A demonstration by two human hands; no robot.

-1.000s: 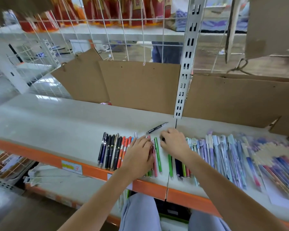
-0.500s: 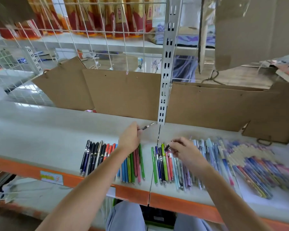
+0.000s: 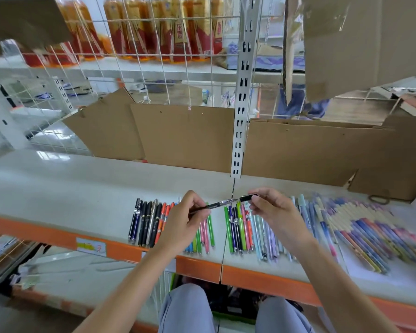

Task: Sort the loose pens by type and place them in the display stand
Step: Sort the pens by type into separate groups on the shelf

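Note:
My left hand [image 3: 186, 221] grips a slim black pen [image 3: 215, 205] above the shelf, its silver tip pointing right. My right hand [image 3: 271, 210] pinches a short black cap [image 3: 248, 197] just right of that tip; cap and pen are apart. Below lie sorted rows on the white shelf [image 3: 70, 188]: dark blue and black pens [image 3: 144, 222] at left, orange ones [image 3: 164, 218], green and pink ones [image 3: 208, 233], a mixed coloured group [image 3: 239, 230], and pale blue and purple pens [image 3: 305, 212] at right.
Cardboard sheets [image 3: 185, 135] stand along the back of the shelf, with a slotted metal upright [image 3: 241, 116] in the middle. A patterned pen pile [image 3: 370, 234] fills the right. The orange shelf edge [image 3: 197, 265] runs in front of my knees. Bottles stand behind a wire grid above.
My left hand picked the black pen up from the back of the shelf and brought it over the rows. My right hand rose with the cap to meet its tip.

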